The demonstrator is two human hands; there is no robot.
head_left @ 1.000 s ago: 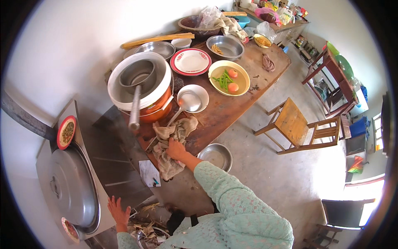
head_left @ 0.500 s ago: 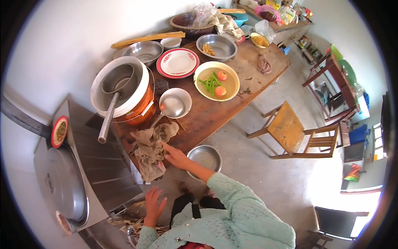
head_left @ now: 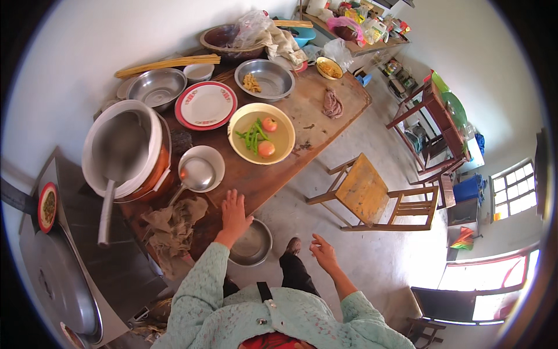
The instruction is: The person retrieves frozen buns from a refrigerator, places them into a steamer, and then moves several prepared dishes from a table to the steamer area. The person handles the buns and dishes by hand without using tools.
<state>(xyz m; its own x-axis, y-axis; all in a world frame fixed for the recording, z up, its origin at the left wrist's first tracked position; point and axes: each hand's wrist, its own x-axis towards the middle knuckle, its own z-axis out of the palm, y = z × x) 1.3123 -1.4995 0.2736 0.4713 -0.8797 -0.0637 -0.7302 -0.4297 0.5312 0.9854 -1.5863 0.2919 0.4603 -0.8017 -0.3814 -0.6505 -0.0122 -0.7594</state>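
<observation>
My left hand (head_left: 234,214) reaches over the table's front edge with its fingers stretched out and nothing in them. Just left of it lies a crumpled brown cloth (head_left: 173,225). Beyond the cloth, a metal ladle (head_left: 199,174) rests in a white bowl (head_left: 218,161). My right hand (head_left: 324,252) hangs above the floor, empty, its fingers apart and slightly bent. A cream basin (head_left: 279,156) farther back on the table holds water, two tomatoes (head_left: 267,149) and green peppers (head_left: 251,139). Below the table edge, a metal basin (head_left: 251,243) is partly covered by my left hand and sleeve.
A white bucket (head_left: 92,154) with a long-handled dipper (head_left: 107,212) stands at the table's left. Behind are a red-rimmed plate (head_left: 204,106) and a metal bowl with yellow food (head_left: 285,90). A wooden chair (head_left: 363,189) stands right; a large lidded wok (head_left: 67,279) sits far left.
My right hand has left the cloth and moved right over the floor. My left hand has risen from beside the stove to the table edge. The view has swung to the right.
</observation>
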